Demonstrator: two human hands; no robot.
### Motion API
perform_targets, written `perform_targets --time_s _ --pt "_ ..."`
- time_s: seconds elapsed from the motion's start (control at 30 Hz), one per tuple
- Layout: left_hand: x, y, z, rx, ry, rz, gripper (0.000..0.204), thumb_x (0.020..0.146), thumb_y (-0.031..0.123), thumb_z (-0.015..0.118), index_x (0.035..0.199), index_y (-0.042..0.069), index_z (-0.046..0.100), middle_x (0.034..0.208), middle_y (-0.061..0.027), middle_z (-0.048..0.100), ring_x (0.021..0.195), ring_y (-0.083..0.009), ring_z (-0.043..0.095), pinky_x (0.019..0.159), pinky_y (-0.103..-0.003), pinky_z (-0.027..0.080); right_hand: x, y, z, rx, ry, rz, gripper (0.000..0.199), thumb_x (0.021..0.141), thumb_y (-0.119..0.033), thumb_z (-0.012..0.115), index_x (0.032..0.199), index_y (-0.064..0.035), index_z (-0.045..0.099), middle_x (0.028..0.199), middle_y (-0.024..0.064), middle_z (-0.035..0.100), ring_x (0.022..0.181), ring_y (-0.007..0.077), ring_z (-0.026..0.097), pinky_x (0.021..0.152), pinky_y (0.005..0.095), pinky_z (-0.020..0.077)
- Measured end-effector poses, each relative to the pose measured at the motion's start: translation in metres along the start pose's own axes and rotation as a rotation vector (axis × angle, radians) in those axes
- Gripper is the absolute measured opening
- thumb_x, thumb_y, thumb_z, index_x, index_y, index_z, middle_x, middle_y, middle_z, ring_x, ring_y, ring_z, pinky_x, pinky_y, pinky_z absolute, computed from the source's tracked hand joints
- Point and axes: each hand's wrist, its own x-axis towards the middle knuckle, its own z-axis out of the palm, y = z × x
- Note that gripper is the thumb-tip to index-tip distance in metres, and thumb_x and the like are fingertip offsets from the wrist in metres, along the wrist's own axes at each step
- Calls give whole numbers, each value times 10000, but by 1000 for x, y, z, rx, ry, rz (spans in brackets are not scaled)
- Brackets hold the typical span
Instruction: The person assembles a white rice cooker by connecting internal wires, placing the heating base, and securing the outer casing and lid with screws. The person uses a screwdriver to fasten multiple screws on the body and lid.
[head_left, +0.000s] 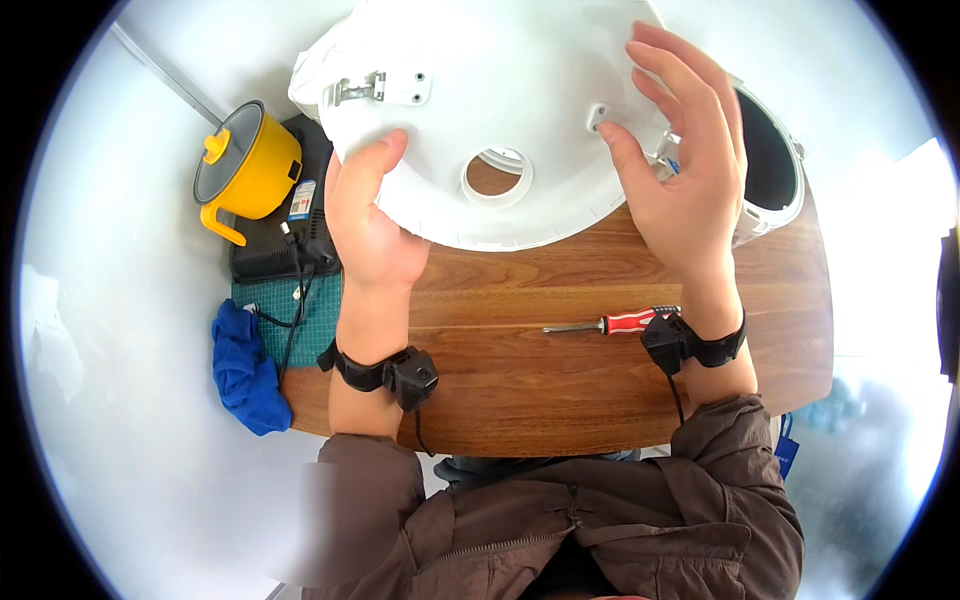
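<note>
A large white plastic shell with a round hole low in its wall is held up at the far side of the table. My left hand grips its left edge, thumb over the rim and fingers hidden behind. Near that thumb, a metal latch is fixed to the shell. At the shell's right side, my right hand has its fingers spread, with the thumb tip by a small white bracket; whether it touches is unclear. On the table below lies a screwdriver with a red and white handle.
A yellow pot with a grey lid stands on a black appliance at left. Beside it are a green cutting mat, cables and a blue cloth. A white round container with a dark inside stands at the wooden table's far right.
</note>
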Motion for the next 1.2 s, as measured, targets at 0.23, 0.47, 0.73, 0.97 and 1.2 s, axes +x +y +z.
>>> perform_targets --time_s 0.23,0.47,0.73,0.97,1.2 --pt "5 11 -10 -118 -1 -41 390 942 115 567 1295 -52 578 1175 -149 686 1069 -253 680 921 -385 559 -2 -16 -3 -403 123 -105 632 778 14 823 1360 -66 589 1444 153 502 1221 256 562 901 333 559" --pt "8 29 -22 -54 -76 -111 387 933 129 598 1271 -60 598 1138 -153 704 1018 -261 705 878 -379 581 -11 -7 -10 482 -224 592 504 884 -104 779 1322 54 584 1162 130 707 1056 174 671 867 327 561" --pt "20 27 -37 -178 -246 -96 567 971 256 618 1422 -66 495 1299 -201 661 1190 -306 665 996 -406 562 -21 6 13 789 -222 797 363 931 -92 750 1238 67 638 1078 115 736 972 182 708 845 310 577" --pt "24 -13 -44 -129 -619 26 811 983 434 616 1559 -44 304 1541 -276 437 1465 -400 407 1169 -543 421 -27 -6 31 1030 -25 893 338 972 -110 713 1256 52 629 1116 126 726 994 206 721 871 336 593" --pt "19 -14 -13 -378 -173 -141 463 955 144 591 1376 -34 517 1318 -178 626 1213 -325 613 1083 -452 476 -40 -1 51 915 -49 979 427 1003 -183 684 1358 27 572 1225 107 691 1119 187 670 923 323 547"
